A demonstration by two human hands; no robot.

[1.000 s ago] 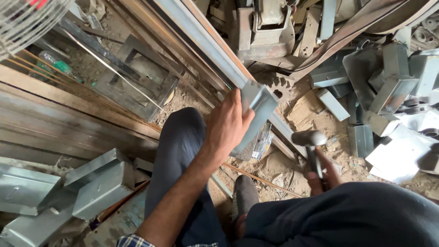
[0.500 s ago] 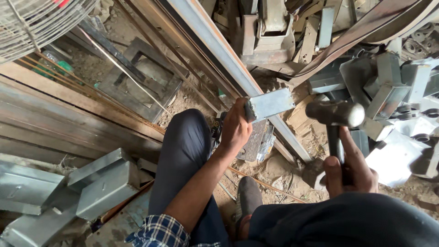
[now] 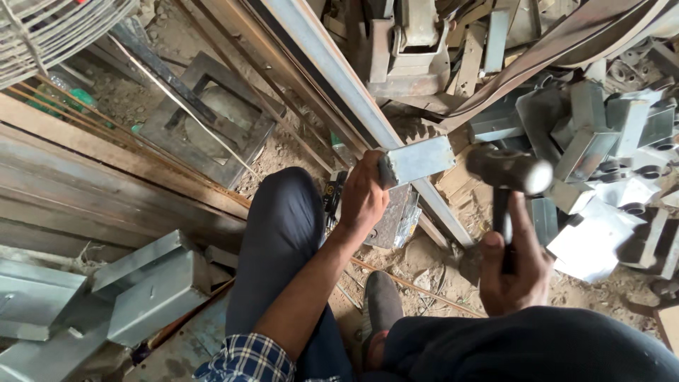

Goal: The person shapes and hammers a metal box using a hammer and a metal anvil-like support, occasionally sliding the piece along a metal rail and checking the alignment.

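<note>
A long grey steel rail [image 3: 332, 64] runs from far left down toward the near right across the dirt floor [image 3: 297, 152], with heaps of grey folded sheet-metal brackets [image 3: 594, 134] piled to the right and more at the near left [image 3: 141, 290]. The person crouches over it, dark-trousered knees near. The left hand [image 3: 362, 201] is wrapped tight round one end of a grey rectangular galvanised steel bracket [image 3: 417, 160], pressing it onto the rail. It looks stiff, fairly heavy and sharp-edged, best held at the end away from the blow. The right hand [image 3: 515, 265] has its grip closed on the dark handle of a steel-headed hammer [image 3: 508, 170], whose head hangs just right of the bracket, apart from it.
</note>
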